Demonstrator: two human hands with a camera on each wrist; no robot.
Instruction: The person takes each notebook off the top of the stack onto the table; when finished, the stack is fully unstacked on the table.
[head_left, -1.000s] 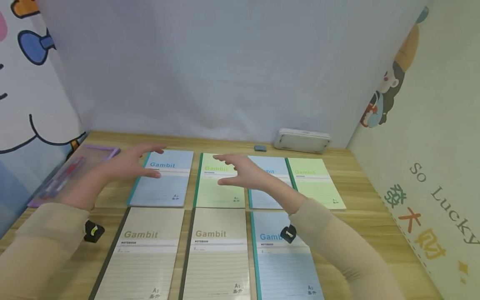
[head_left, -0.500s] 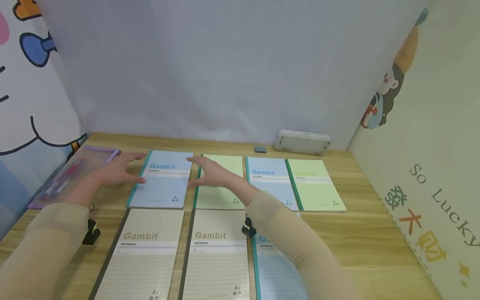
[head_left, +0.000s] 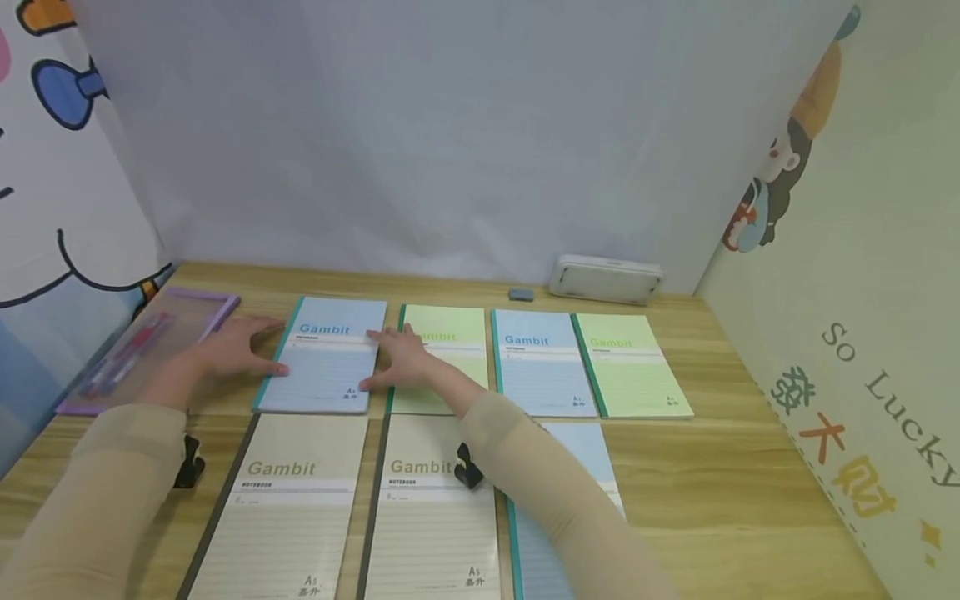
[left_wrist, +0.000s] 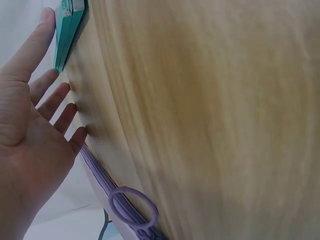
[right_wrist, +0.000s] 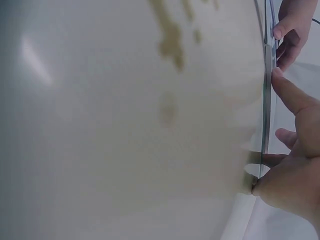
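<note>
At the back left of the table lies a blue Gambit notebook (head_left: 330,367) with a teal spine. My left hand (head_left: 232,346) is at its spine side, thumb and fingers spread, fingertips right at the edge. In the left wrist view the left hand (left_wrist: 37,120) has its thumb by the teal spine (left_wrist: 67,30). On the notebook's opposite side, my right hand (head_left: 405,360) has its thumb and forefinger at the right edge, partly over the green notebook (head_left: 450,321) alongside. The right wrist view shows the right hand (right_wrist: 295,155) with fingers extended.
Two beige notebooks (head_left: 288,517) and a blue one (head_left: 592,454) form the front row. Another blue notebook (head_left: 540,375) and a green one (head_left: 637,379) lie back right. A purple-edged pouch with pens (head_left: 202,312) is left; a white case (head_left: 606,281) and small grey block (head_left: 521,294) stand behind.
My right hand has moved left from over the green notebook to the blue notebook's right edge. My left hand has drawn left and lowered to its spine. The notebooks have stayed put.
</note>
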